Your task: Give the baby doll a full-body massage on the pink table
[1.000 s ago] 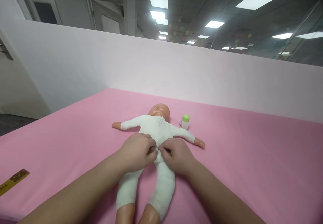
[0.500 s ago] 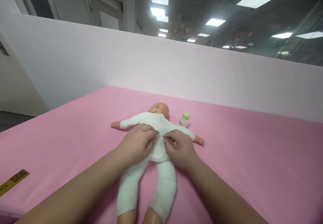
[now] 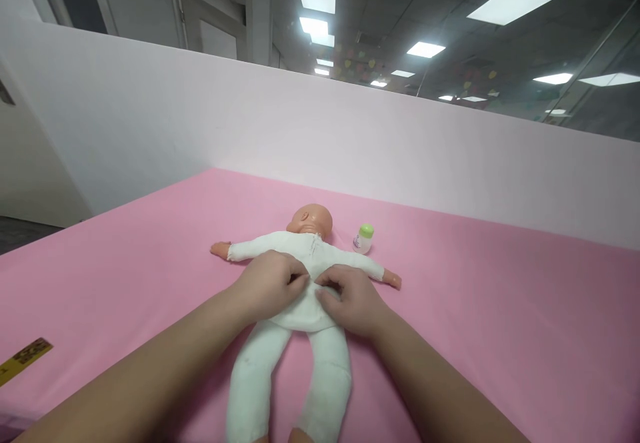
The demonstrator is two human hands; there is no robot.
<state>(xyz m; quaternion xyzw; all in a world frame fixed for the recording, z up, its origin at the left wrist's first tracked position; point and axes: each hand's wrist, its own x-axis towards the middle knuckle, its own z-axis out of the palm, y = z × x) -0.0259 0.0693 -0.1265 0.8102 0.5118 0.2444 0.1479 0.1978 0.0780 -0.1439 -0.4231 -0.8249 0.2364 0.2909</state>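
Covering the pink worktop (image 3: 500,310), a baby doll (image 3: 295,283) in a white romper lies face-up while the left hand (image 3: 267,290) and right hand (image 3: 350,300) pinch its front placket closed, apparently mid-fastening; a small bottle (image 3: 364,238) stands nearby.

obstacles: bottle (image 3: 364,237) right of doll head (image 3: 311,218) | mat (image 3: 500,310) sides open

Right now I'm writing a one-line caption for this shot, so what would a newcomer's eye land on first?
A baby doll in a white suit lies on its back, arms spread, in the middle of the pink table. The left hand and right hand both press on its belly, fingertips pinching the cloth. A small bottle with a green cap stands beside the doll's head.
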